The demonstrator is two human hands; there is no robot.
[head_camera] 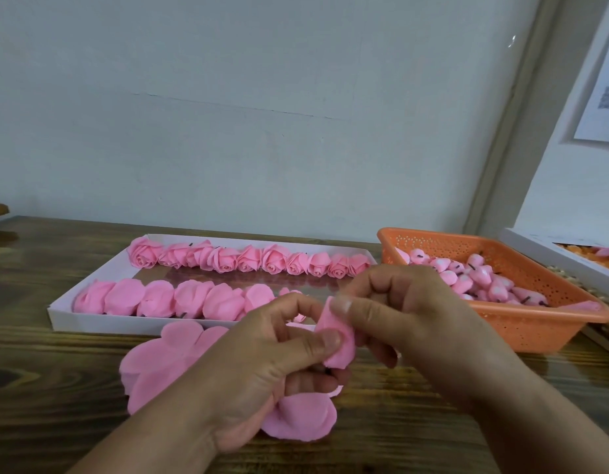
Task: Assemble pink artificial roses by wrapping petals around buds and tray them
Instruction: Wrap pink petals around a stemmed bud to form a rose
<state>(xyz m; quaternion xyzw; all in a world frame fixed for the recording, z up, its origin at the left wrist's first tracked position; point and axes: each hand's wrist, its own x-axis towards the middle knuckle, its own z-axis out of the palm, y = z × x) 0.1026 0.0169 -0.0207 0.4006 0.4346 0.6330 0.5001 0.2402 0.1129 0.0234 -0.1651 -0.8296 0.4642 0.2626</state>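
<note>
1. A dark, wood-grained table (415,422) is running up to a pale blue-grey wall (262,114); at the right a grey frame (515,131) is leaning across the view, with a white sheet of paper (600,97) hanging beyond it.
2. A shallow white tray (91,325) is lying toward the table's back edge, holding a far row of finished pink roses (248,260) and a near row of roses (173,299) lying with their undersides showing.
3. An orange perforated basket (535,333) is sitting at the table's right side, filled with pink buds (480,278) — short dark stems are sticking out of several.
4. A white box (549,258) is showing past the basket at the right edge.
5. A stack of flat pink petals (159,364) is lying on the table just in front of the tray's near wall.
6. The left hand (262,371) is gripping a partly wrapped rose (337,340), thumb pressing on the fold, with loose petal lobes (299,422) hanging below the palm.
7. The right hand (409,319) is pinching the rose's upper petal edge between thumb and fingers — both hands are holding it above the table's near middle.
</note>
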